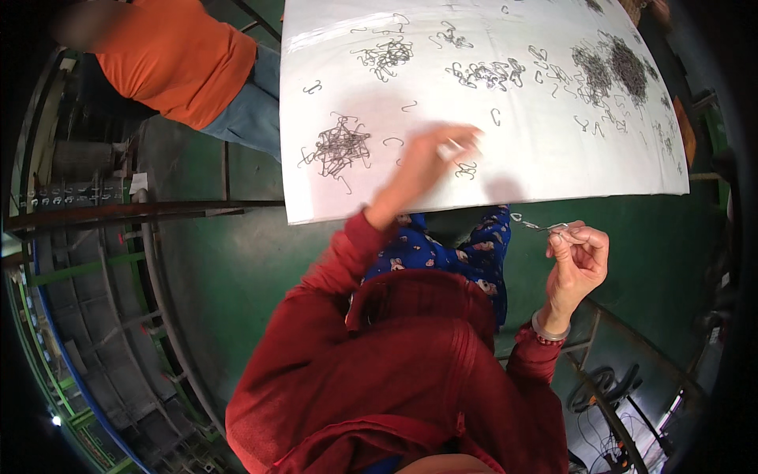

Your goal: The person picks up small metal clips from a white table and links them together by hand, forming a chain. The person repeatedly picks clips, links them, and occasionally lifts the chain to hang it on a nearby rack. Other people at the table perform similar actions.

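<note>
My left hand (430, 170) reaches over the white tabletop (442, 107), its fingers smeared by motion, so I cannot tell whether it holds anything. A small cluster of bent wire hooks (467, 171) lies beside its fingertips. Past the table's near edge, my right hand (580, 261) is closed in a pinch on a few metal hooks (530, 225), which stick out to the left and seem to be linked together. To the left of my left hand lies a tangled pile of wire hooks (339, 148).
More hook piles (387, 57) spread over the table, with a dense dark heap (628, 69) at the far right. A person in an orange top (181, 63) stands at the left edge. Metal racking (103, 300) runs along the left; a metal frame (624, 340) stands lower right.
</note>
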Demonstrator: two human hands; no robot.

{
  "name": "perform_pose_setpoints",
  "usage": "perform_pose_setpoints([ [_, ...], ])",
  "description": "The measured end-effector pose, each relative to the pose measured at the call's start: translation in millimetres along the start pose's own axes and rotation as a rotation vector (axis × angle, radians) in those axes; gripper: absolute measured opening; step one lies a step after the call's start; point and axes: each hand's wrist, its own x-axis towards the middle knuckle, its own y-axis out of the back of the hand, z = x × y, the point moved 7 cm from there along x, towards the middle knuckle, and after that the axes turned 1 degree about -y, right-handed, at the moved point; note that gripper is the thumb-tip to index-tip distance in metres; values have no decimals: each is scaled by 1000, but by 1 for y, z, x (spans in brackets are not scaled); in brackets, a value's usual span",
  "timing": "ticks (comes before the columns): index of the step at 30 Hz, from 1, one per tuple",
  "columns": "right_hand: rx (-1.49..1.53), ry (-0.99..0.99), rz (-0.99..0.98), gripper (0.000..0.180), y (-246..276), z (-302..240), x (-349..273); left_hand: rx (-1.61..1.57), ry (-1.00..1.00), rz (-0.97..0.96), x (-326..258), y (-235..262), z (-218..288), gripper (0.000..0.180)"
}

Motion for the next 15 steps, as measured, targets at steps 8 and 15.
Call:
perform_pose_setpoints([
  [8, -40, 37, 85, 28, 15, -14, -1, 749, 7, 124, 29, 68, -112, 10],
  [15, -61, 39, 92, 29, 24, -17, -8, 671, -95, 33, 10, 16, -94, 6],
])
